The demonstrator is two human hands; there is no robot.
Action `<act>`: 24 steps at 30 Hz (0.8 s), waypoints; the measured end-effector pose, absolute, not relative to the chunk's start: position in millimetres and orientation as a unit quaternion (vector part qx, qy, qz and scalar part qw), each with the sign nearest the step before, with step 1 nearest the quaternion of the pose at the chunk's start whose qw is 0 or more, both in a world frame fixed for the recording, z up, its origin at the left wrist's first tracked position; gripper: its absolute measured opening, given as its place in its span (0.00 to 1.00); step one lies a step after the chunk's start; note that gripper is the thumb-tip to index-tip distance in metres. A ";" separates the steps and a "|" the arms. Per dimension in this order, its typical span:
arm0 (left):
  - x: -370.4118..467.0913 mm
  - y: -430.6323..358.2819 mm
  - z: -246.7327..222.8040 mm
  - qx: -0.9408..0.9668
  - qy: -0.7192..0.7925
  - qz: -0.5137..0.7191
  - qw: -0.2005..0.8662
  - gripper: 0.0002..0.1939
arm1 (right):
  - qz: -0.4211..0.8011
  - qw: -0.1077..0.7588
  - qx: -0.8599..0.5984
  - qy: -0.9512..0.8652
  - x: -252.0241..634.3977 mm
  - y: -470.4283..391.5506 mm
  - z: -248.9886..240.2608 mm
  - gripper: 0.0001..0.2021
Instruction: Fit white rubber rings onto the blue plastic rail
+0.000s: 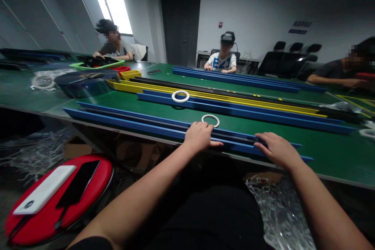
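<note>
A long blue channel (125,122) with a dark strip along its inside lies at the table's near edge. My left hand (199,137) is on its middle, fingers curled over it and the thumb stretched to the right. Towards its right end, my right hand (277,148) grips the channel with fingers and thumb; the dark strip runs between them, and I cannot make out whether it is pinched too. Just beyond my left hand is a white tape roll (217,118). Another white tape roll (180,96) rests on a second blue channel (252,112) farther back.
Yellow channels (129,87) and black strips lie across the green table (123,103). A large dark roll (84,84) and a green tray (123,62) stand left. A red stool (96,191) holds a phone and white device. Several people sit around the table.
</note>
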State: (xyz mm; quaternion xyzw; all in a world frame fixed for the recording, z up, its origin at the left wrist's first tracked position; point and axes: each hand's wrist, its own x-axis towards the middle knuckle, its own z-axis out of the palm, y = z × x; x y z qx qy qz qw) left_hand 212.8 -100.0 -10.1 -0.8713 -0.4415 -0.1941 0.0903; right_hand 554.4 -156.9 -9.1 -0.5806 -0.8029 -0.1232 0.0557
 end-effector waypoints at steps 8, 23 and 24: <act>211.4 -106.1 -2.4 -0.891 -0.400 -0.211 0.043 0.34 | -0.111 0.048 -0.628 -0.769 559.9 -161.1 -1.7 0.25; 88.8 -74.3 -5.7 -0.835 -0.479 -0.268 0.048 0.26 | -0.107 0.110 -0.623 -0.767 450.6 -153.7 10.0 0.25; 85.0 -72.0 -6.5 -0.833 -0.484 -0.263 0.054 0.26 | -0.095 0.096 -0.625 -0.769 439.7 -149.9 11.0 0.26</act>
